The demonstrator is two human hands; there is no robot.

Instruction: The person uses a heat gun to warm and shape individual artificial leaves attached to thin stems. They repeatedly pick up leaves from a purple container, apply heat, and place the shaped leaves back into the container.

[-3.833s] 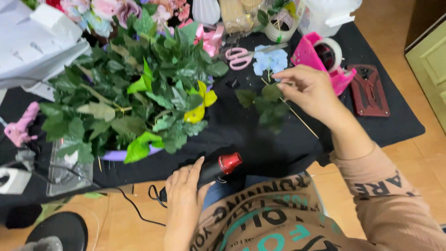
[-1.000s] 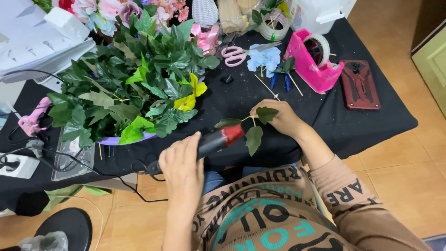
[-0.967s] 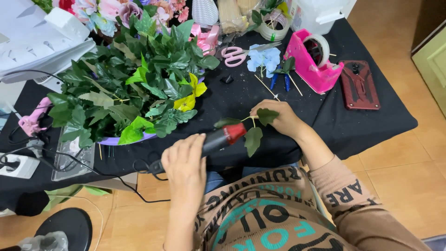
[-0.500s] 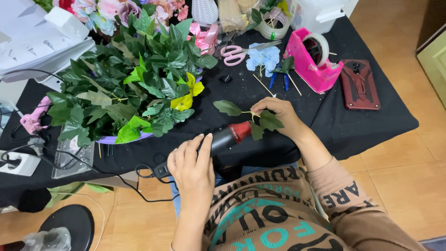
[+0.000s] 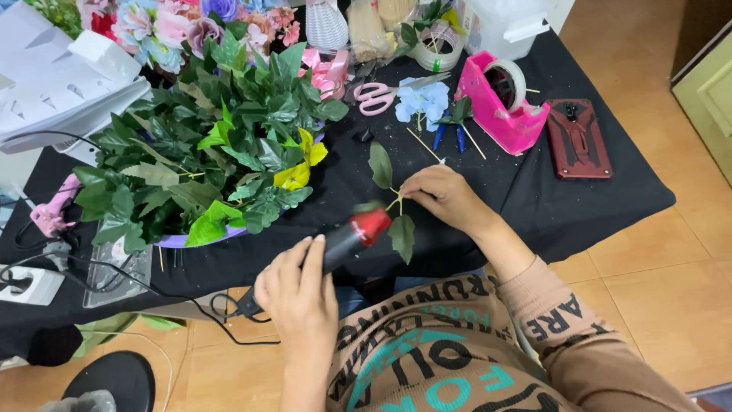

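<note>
Nearest the body, the left hand (image 5: pixel 301 286) is wrapped around the dark handle of a heat tool (image 5: pixel 347 238), the grip closed firmly on it. The tool's long axis runs from about 7 o'clock at the hand to 1 o'clock at its red nozzle (image 5: pixel 371 225). A black cord (image 5: pixel 191 301) trails from the rear of the handle toward 9 o'clock, over the near edge of the tabletop (image 5: pixel 534 198).

Just past the nozzle, at 1 o'clock from the left hand, lies the leaf sprig (image 5: pixel 390 200). The right hand (image 5: pixel 442 194) pinches its thin stem between fingertips, a tight grip, with one leaf pointing up toward 12 o'clock and another hanging down at 6 o'clock beside the nozzle. The nozzle tip sits touching or just beside the stem junction; which of the two I cannot tell. The right hand is the nearer hand to the sprig, coming in from 3 o'clock.

There is open black cloth around the sprig to 3 o'clock and 5 o'clock. At 10 o'clock the big leafy arrangement (image 5: pixel 206 160) crowds close. Farther off, at 12 o'clock, lie pink scissors (image 5: pixel 375 95) and a pale blue flower (image 5: pixel 423 99); at 1 o'clock stands a pink tape dispenser (image 5: pixel 503 103); at 2 o'clock a red phone (image 5: pixel 579 137) lies near the far right edge.
</note>
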